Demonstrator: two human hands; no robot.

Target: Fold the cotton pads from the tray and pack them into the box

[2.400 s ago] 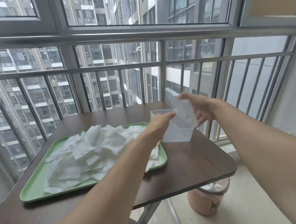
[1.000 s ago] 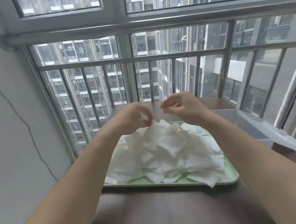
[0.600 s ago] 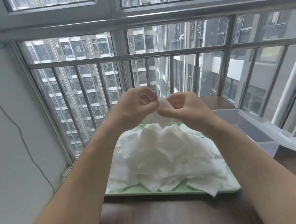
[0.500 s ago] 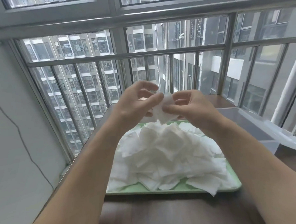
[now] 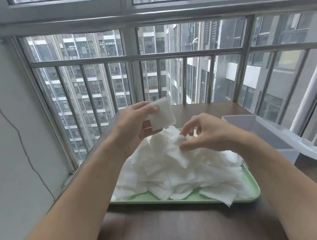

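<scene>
A heap of white cotton pads (image 5: 177, 172) fills the pale green tray (image 5: 185, 201) on the dark wooden table (image 5: 178, 227). My left hand (image 5: 136, 124) holds a folded white pad (image 5: 162, 113) up above the heap, thumb on its near face. Lower and to the right, my right hand (image 5: 206, 132) pinches the top corner of another pad (image 5: 179, 146) on the pile. The clear plastic box (image 5: 261, 131) stands to the right of the tray, its hinged lid (image 5: 306, 147) laid open toward the right.
A metal window railing (image 5: 150, 56) runs close behind the table's far edge. A white wall (image 5: 12, 146) with a thin cable stands on the left. One pad (image 5: 220, 195) overhangs the tray's front rim.
Both hands held one pad together above the heap half a second ago. Now my left hand alone holds it folded, and my right hand has dropped to the pile and pinched another pad.
</scene>
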